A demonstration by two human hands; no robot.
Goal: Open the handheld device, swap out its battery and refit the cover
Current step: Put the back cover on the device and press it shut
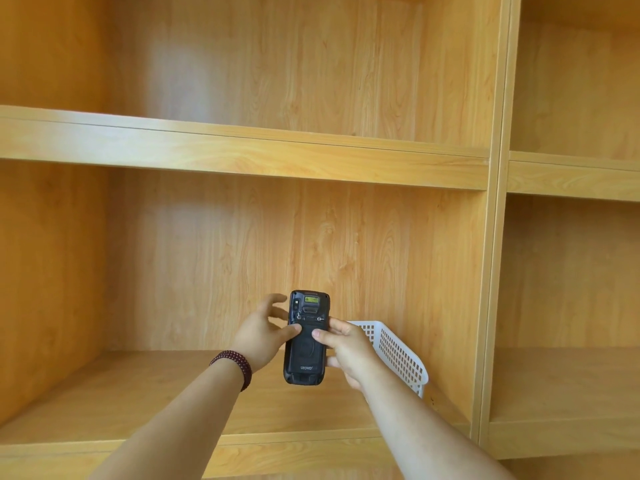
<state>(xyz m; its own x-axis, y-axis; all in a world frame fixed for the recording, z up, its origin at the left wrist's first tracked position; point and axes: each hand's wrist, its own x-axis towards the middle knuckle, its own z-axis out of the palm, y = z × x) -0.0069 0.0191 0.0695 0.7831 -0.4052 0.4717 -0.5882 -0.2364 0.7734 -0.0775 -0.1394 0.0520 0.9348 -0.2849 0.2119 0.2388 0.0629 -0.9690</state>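
A black handheld device (306, 355) is held upright in front of the shelf, its back facing me, with the back cover in place and a small yellow label near its top. My right hand (346, 351) grips its right edge, thumb on the back cover. My left hand (261, 336) touches the left side, thumb pressed on the cover and the other fingers spread apart behind the device. A dark red bead bracelet (235, 367) circles my left wrist. No loose battery is in view.
A white perforated plastic basket (398, 355) stands on the wooden shelf board (173, 393) just right of and behind my right hand. Wooden shelving surrounds the scene, with a vertical divider (491, 271) at the right and another shelf board (242, 154) above.
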